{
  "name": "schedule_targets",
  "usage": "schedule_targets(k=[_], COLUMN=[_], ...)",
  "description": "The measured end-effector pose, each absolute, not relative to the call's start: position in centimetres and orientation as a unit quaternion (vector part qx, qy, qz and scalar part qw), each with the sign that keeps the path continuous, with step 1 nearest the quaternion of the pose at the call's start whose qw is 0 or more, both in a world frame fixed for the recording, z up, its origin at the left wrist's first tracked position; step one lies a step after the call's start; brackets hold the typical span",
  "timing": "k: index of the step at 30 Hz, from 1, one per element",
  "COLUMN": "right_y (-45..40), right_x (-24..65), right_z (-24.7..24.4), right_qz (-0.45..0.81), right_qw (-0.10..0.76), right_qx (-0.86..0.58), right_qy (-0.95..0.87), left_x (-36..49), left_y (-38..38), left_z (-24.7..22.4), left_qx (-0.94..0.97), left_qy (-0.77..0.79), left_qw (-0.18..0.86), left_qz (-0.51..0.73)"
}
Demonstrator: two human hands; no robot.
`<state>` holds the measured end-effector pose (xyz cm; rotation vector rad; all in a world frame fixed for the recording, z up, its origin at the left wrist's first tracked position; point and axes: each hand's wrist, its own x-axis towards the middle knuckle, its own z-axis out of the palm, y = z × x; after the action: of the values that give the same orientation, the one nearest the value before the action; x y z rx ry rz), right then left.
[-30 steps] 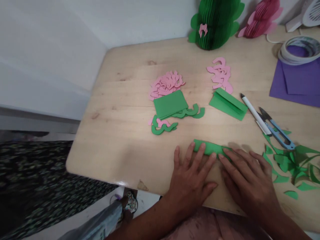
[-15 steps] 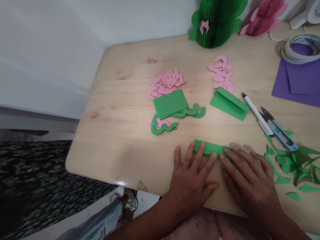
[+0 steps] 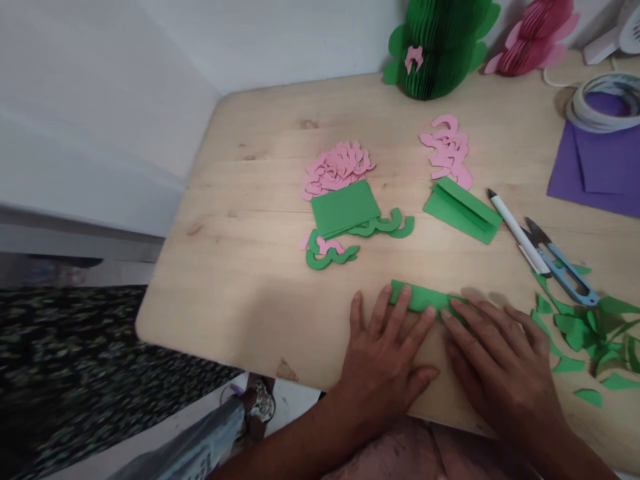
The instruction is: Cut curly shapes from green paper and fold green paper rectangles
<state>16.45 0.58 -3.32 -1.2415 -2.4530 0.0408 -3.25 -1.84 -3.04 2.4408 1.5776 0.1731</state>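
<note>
A narrow folded strip of green paper (image 3: 425,298) lies flat near the table's front edge. My left hand (image 3: 385,357) rests on its left part, fingers spread, the thumb stretched out to the side. On the strip's right end lie the fingertips of my right hand (image 3: 505,360), fingers stretched out flat. Farther back sits another folded green paper (image 3: 463,210), its flap slightly raised. To its left is a stack of green paper rectangles (image 3: 346,209), next to curvy green cut-outs (image 3: 333,259) and a pile of pink paper cut-outs (image 3: 337,168).
Small scissors (image 3: 565,267) and a white pen (image 3: 517,230) lie to the right, beside green paper scraps (image 3: 583,333). Behind them, rolls of tape (image 3: 583,113) rest on purple paper (image 3: 565,177). Green (image 3: 435,67) and pink (image 3: 525,50) honeycomb paper decorations stand against the wall.
The view has shifted slightly, so the things on the table appear a little farther right. Both hands stay pressed on the green strip.
</note>
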Motion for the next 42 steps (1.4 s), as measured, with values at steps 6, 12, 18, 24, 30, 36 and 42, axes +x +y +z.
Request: schedule_targets(k=[6, 12, 18, 24, 30, 36, 42], right_y=[0.6, 0.6, 0.6, 0.4, 0.3, 0.4, 0.1], right_x=[16.4, 16.2, 16.2, 15.8, 15.7, 15.8, 15.3], right_z=[-3.4, -3.2, -3.2, -3.0, -3.0, -3.1, -2.6], right_qz=[0.011, 0.018, 0.018, 0.043, 0.053, 0.046, 0.037], right_qw=[0.197, 0.198, 0.203, 0.212, 0.21, 0.213, 0.229], right_qx=[-0.447, -0.451, -0.452, -0.472, -0.485, -0.484, -0.479], right_qy=[-0.872, -0.87, -0.868, -0.854, -0.847, -0.848, -0.847], left_x=[-3.2, -3.1, -3.1, -3.1, -3.3, -3.4, -3.3], left_y=[-1.8, -1.8, -1.7, -1.7, -1.7, -1.7, -1.9], left_z=[-2.9, -2.9, -2.9, -2.9, -2.7, -2.9, -3.2], left_qx=[0.83, 0.827, 0.829, 0.827, 0.821, 0.822, 0.825], left_qy=[0.54, 0.544, 0.542, 0.543, 0.546, 0.543, 0.544], left_qw=[0.125, 0.132, 0.127, 0.137, 0.155, 0.153, 0.135], left_qz=[0.057, 0.055, 0.056, 0.059, 0.068, 0.081, 0.077])
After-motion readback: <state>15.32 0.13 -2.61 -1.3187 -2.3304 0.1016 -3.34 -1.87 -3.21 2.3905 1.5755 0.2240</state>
